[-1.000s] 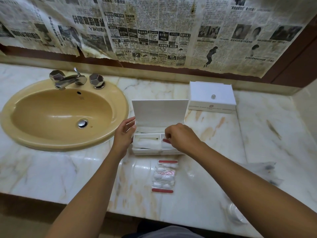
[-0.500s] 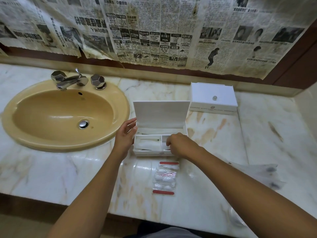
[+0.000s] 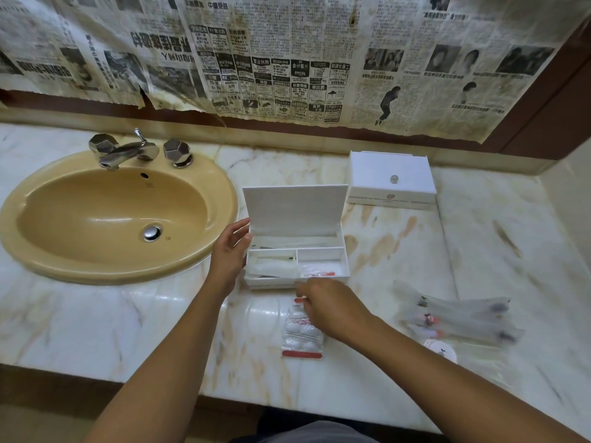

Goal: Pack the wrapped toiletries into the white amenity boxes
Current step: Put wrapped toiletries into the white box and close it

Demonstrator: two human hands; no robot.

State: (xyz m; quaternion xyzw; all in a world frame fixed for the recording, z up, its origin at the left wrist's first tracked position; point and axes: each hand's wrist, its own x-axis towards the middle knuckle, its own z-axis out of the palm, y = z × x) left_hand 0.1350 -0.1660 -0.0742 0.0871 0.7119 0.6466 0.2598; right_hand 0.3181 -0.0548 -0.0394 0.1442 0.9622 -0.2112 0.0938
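An open white amenity box (image 3: 347, 267) stands on the marble counter with its lid (image 3: 294, 207) upright. Its right compartment holds a clear packet with a red strip (image 3: 319, 272), and its left compartment holds a white wrapped item (image 3: 271, 265). My left hand (image 3: 228, 254) rests with straight fingers against the box's left side. My right hand (image 3: 329, 306) hovers just in front of the box, fingers bent over the far end of a stack of clear red-striped packets (image 3: 302, 338). Whether those fingers pinch a packet is hidden. A second white box (image 3: 391, 177) sits closed at the back right.
Long clear-wrapped toiletries (image 3: 460, 318) and a small round wrapped item (image 3: 443, 350) lie on the counter to the right. A yellow sink (image 3: 112, 215) with a chrome tap (image 3: 128, 150) fills the left. Newspaper covers the wall behind.
My right hand has pulled back out of the box's right compartment toward me, leaving a red-striped packet inside. It is now over the packets on the counter. My left hand stays at the box.
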